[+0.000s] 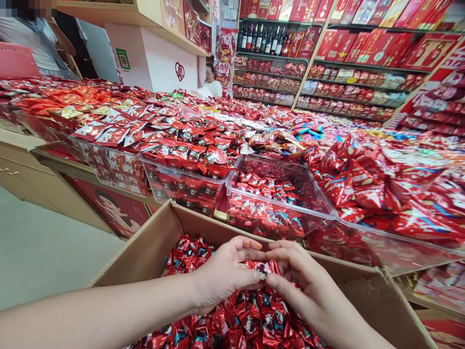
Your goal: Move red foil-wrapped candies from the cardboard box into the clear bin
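Observation:
A brown cardboard box [145,242] stands before me with many red-wrapped candies [250,320] in it. Over the candies, my left hand [232,266] and my right hand [296,271] meet, fingertips close together. Both are closed around a few wrapped candies [264,266], which show red foil with a dark round print between the thumbs. Some of what they hold is hidden behind the fingers. Just beyond the box is a clear plastic bin [279,206] partly filled with similar small red candies [263,186].
Clear bins heaped with black-and-red candies [196,145] and larger red packets [366,184] line the counter. Shelves of bottles [261,39] and red boxes [378,46] rise behind. One person [32,41] stands at far left, another [210,87] at the back. Pale floor [47,242] lies left.

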Available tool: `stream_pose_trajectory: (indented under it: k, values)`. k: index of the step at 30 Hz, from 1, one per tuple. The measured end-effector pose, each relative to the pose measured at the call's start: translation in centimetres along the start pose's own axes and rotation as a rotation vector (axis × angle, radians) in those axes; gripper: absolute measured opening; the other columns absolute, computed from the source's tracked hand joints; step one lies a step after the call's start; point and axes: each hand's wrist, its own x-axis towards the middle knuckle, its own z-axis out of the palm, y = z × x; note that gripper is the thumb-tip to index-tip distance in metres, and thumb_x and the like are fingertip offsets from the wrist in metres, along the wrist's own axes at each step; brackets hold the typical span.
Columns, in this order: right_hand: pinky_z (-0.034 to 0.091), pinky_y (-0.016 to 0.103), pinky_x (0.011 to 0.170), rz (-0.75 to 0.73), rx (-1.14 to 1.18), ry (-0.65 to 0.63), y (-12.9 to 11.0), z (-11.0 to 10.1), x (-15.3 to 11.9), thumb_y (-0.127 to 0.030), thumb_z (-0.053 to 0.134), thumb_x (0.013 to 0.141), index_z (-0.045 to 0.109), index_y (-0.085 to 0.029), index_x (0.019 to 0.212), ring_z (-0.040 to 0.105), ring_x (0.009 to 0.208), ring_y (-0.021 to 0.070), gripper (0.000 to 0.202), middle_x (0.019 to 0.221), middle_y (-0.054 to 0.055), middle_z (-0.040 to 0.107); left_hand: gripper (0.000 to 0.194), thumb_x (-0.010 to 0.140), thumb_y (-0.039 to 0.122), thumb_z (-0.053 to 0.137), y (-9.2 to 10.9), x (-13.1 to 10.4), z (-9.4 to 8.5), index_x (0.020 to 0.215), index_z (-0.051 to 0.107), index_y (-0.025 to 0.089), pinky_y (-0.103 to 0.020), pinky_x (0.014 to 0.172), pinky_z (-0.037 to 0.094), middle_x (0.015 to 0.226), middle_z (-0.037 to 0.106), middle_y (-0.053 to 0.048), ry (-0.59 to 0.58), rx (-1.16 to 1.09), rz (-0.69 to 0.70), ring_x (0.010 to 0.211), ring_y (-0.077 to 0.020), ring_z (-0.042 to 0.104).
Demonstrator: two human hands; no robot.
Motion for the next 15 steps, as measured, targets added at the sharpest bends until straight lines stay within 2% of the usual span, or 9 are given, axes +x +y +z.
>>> stream_pose_trajectory:
  k: [2,4,7,11,13,15]
  values:
    - [0.044,0.026,0.067,0.146,0.16,0.0,0.2,0.1,0.0,-0.029,0.05,0.079,0.05,-0.02,0.091,0.05,0.079,0.0152,0.016,0.09,0.005,0.052,0.041,0.062,0.009,0.061,-0.1,-0.1,-0.1,0.096,0.038,0.017,-0.033,0.077,0.042,0.103,0.048,-0.006,-0.033,0.031,-0.002,0.08,-0.0098,0.054]
    - [0.044,0.025,0.062,0.232,0.308,-0.029,0.3,0.3,0.0,-0.03,0.053,0.076,0.051,-0.018,0.083,0.051,0.07,0.0137,0.013,0.079,0.002,0.054,0.043,0.062,0.009,0.061,-0.2,-0.2,-0.1,0.097,0.038,0.017,-0.033,0.076,0.042,0.104,0.047,-0.007,-0.068,0.052,-0.007,0.078,-0.0099,0.054]
    - [0.044,0.024,0.062,0.221,0.367,-0.024,-0.8,-0.2,0.1,-0.027,0.055,0.075,0.052,-0.019,0.075,0.052,0.07,0.0134,0.008,0.076,0.001,0.055,0.043,0.063,0.01,0.059,0.1,-0.4,0.1,0.099,0.037,0.019,-0.032,0.07,0.043,0.105,0.046,-0.007,-0.099,0.051,-0.003,0.072,-0.0107,0.057]
    - [0.046,0.027,0.062,0.017,0.152,0.125,-4.2,-3.3,1.7,-0.025,0.053,0.076,0.054,-0.024,0.082,0.054,0.074,0.0167,0.006,0.081,0.002,0.057,0.032,0.068,0.015,0.053,1.0,-0.7,-0.1,0.098,0.04,0.018,-0.026,0.06,0.041,0.096,0.05,-0.006,-0.144,0.055,0.011,0.069,-0.0135,0.058]
    - [0.045,0.027,0.055,-0.09,-0.063,0.222,-5.9,-5.4,4.0,-0.024,0.054,0.073,0.055,-0.024,0.083,0.054,0.068,0.0172,0.011,0.078,0.003,0.058,0.028,0.069,0.018,0.052,1.1,-0.7,-0.3,0.095,0.041,0.017,-0.024,0.058,0.039,0.091,0.053,-0.005,-0.148,0.058,0.017,0.067,-0.0121,0.058]
    - [0.043,0.025,0.052,-0.125,-0.308,0.259,-6.5,-7.1,7.2,-0.02,0.052,0.071,0.055,-0.021,0.081,0.053,0.063,0.0159,0.01,0.075,0.003,0.058,0.028,0.068,0.018,0.053,0.9,-0.6,-0.6,0.093,0.042,0.016,-0.024,0.057,0.038,0.087,0.054,-0.005,-0.136,0.077,0.009,0.064,-0.0109,0.057]
